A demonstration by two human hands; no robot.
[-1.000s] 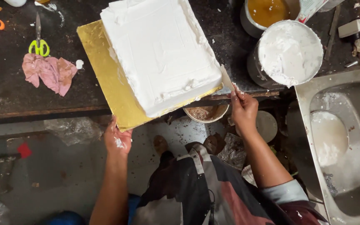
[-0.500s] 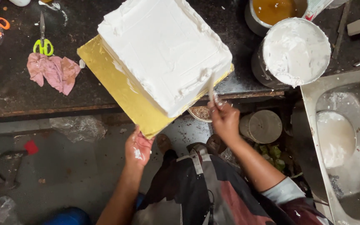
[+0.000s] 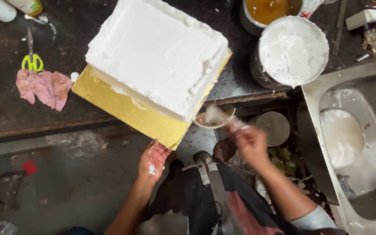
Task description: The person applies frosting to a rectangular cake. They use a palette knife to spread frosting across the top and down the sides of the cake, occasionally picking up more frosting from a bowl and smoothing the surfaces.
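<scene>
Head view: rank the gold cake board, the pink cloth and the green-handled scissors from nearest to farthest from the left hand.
1. Gold cake board: its corner sits just above the left hand.
2. Pink cloth: on the dark counter, to the far left.
3. Green-handled scissors: above the cloth, farther back.

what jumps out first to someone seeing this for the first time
The big square white-frosted cake on its shiny gold board dominates the upper middle, with the board's corner jutting past the edge of the dark worktop. Below it, the left hand sits under that corner, while the right hand holds a blurred, cream-smeared spatula near the cake's lower right side. At upper right stands a round metal tub of white cream.
</scene>
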